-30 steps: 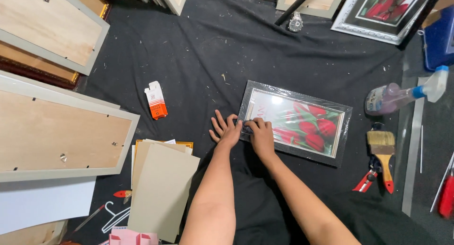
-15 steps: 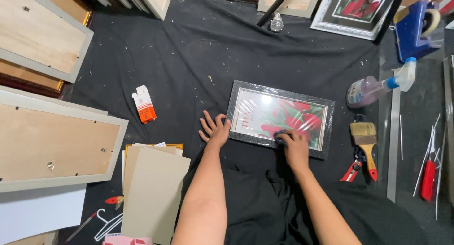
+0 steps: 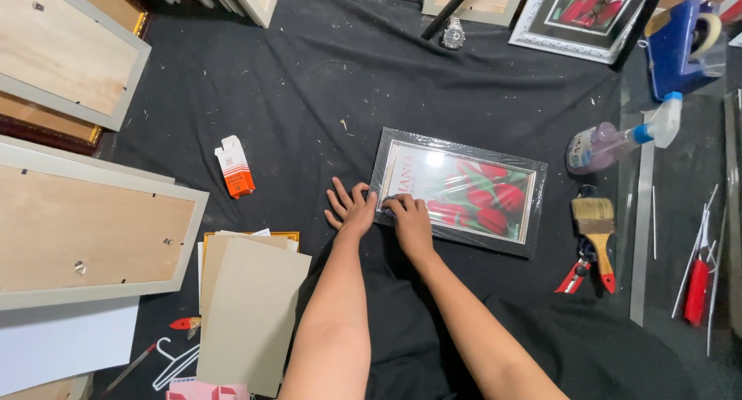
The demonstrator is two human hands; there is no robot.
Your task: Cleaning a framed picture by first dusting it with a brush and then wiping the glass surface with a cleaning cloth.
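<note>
The wrapped picture (image 3: 458, 191) lies flat on the black cloth (image 3: 309, 98), tulips up, between the orange box (image 3: 235, 166) and the brush (image 3: 596, 228). The left hand (image 3: 349, 208) rests open, fingers spread, touching the picture's left edge; the right hand (image 3: 410, 218) presses flat on the lower left corner, gripping nothing. To smooth the film well, I'd judge the left should brace the edge while the right strokes outward, evenly, without lifting the frame.

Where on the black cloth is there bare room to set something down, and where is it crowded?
The widest free patch of black cloth lies above the wrapped picture frame, right of the orange box. A smaller one sits between that box and the left hand. The right side is crowded: spray bottle, brush, pliers.
</note>
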